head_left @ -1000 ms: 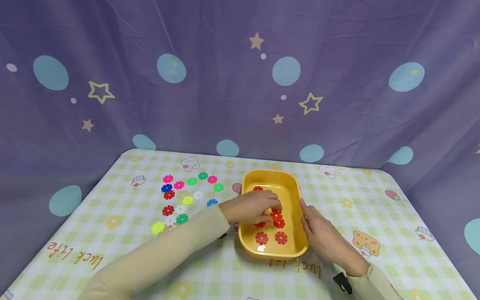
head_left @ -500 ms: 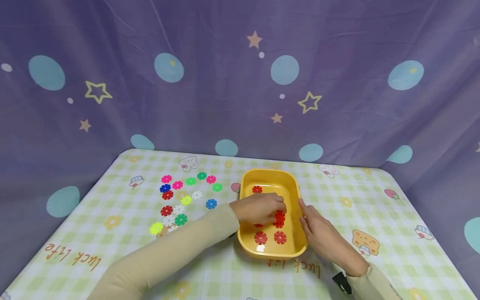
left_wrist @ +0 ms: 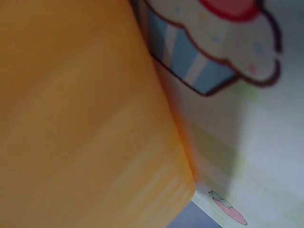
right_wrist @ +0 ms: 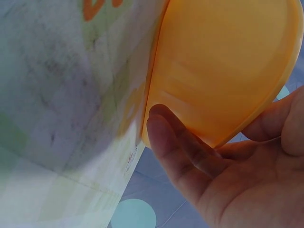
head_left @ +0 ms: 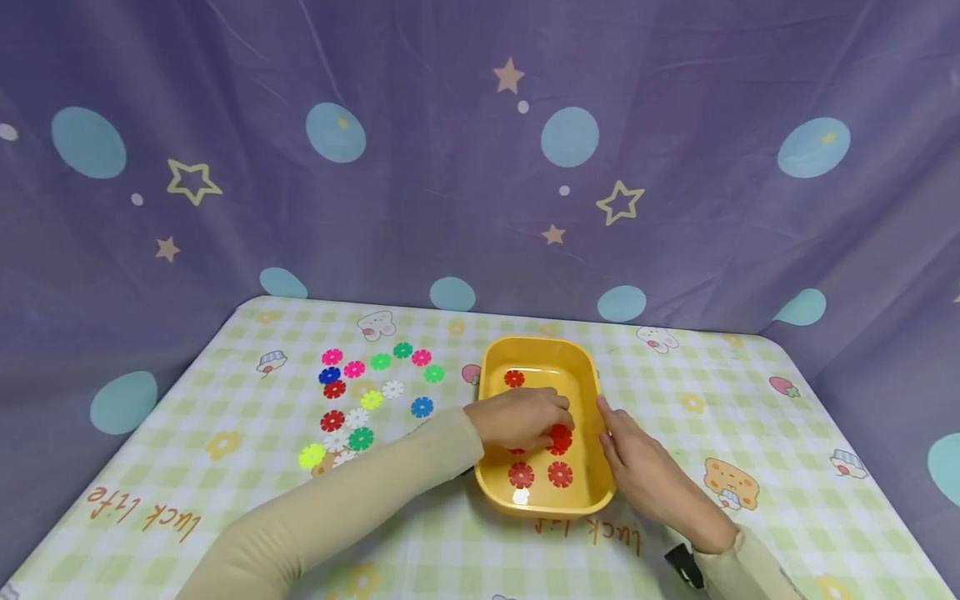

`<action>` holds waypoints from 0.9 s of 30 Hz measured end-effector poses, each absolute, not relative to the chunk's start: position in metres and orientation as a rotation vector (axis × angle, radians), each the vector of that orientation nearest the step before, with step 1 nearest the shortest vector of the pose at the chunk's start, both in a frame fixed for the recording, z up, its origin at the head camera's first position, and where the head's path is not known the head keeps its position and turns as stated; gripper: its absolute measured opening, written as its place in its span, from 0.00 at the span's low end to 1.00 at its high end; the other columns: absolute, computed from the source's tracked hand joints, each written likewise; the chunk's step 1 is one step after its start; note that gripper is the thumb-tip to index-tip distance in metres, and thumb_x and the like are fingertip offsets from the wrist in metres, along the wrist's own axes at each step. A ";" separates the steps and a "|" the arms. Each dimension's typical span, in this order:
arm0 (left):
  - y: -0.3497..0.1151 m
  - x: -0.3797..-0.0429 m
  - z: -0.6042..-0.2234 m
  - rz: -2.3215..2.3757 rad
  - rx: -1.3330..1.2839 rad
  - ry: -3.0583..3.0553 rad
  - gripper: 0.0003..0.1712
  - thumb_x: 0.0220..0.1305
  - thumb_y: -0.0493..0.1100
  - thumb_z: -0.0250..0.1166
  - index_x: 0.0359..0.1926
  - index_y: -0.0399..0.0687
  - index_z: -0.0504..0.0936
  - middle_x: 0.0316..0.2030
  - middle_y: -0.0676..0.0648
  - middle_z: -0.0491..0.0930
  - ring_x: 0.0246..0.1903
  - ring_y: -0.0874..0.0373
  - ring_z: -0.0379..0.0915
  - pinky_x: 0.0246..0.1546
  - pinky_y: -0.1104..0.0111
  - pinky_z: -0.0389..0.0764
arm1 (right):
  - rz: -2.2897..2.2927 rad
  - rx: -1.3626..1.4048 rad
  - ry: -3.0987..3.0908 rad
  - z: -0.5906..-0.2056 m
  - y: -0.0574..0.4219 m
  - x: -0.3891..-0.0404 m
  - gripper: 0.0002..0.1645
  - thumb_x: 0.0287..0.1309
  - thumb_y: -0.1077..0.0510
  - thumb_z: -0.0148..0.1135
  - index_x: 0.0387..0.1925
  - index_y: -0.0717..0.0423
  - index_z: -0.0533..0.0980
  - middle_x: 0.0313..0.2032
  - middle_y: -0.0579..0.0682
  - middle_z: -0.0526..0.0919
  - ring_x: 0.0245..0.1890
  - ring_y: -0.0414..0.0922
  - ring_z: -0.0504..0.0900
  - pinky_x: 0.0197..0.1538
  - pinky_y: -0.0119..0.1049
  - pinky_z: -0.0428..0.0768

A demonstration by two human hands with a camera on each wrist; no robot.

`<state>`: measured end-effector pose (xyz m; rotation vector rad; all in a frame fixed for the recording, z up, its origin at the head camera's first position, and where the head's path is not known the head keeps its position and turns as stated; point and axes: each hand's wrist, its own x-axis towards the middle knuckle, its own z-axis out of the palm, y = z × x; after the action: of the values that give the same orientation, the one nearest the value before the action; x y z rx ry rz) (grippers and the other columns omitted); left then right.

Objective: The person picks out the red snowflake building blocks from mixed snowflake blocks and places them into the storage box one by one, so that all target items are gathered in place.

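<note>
A yellow plastic tray (head_left: 543,510) holds several red notched snowflake discs, two of them side by side at its near end (head_left: 559,475). My left hand (head_left: 517,417) reaches over the tray's left wall, fingertips and thumb pinching a red snowflake disc (head_left: 560,437) that overlaps another. Part of the discs lies hidden under this hand. At the right, my right hand (head_left: 645,467) grips the tray's rim, thumb on top and fingers (right_wrist: 166,137) against the outer wall. In the left wrist view only the tray's outer wall (left_wrist: 85,123) and the cloth appear.
Left of the tray, loose snowflake discs in pink, green, blue (head_left: 422,407), white, yellow (head_left: 311,456) and red (head_left: 332,420) lie scattered. A green checked cloth (head_left: 757,400) covers the table. A purple curtain (head_left: 450,225) hangs behind.
My left hand has moved slightly right inside the tray, and its fingers have closed in on the red disc, which now sits over its neighbour. My right hand stays on the rim.
</note>
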<state>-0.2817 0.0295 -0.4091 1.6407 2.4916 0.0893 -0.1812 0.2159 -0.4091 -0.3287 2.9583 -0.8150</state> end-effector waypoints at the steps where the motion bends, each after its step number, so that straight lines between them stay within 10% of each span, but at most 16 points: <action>1: 0.029 -0.282 -0.409 0.095 1.643 2.490 0.16 0.59 0.45 0.68 0.49 0.52 0.82 0.39 0.57 0.74 0.39 0.63 0.66 0.44 0.80 0.69 | -0.815 -0.329 2.959 -0.409 0.216 -0.181 0.34 0.70 0.59 0.47 0.72 0.60 0.50 0.50 0.51 0.72 0.38 0.43 0.72 0.42 0.38 0.74; 27: 0.026 -0.279 -0.409 -0.015 1.619 2.553 0.16 0.58 0.53 0.67 0.47 0.58 0.85 0.33 0.58 0.71 0.34 0.62 0.63 0.33 0.75 0.68 | -0.798 -0.305 2.960 -0.409 0.215 -0.181 0.34 0.70 0.58 0.46 0.72 0.59 0.49 0.54 0.52 0.71 0.41 0.44 0.72 0.48 0.42 0.74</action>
<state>-0.2788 0.0263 -0.4090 1.6190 2.5526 -0.0154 -0.1814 0.2151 -0.4093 -0.3051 2.9597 -0.7981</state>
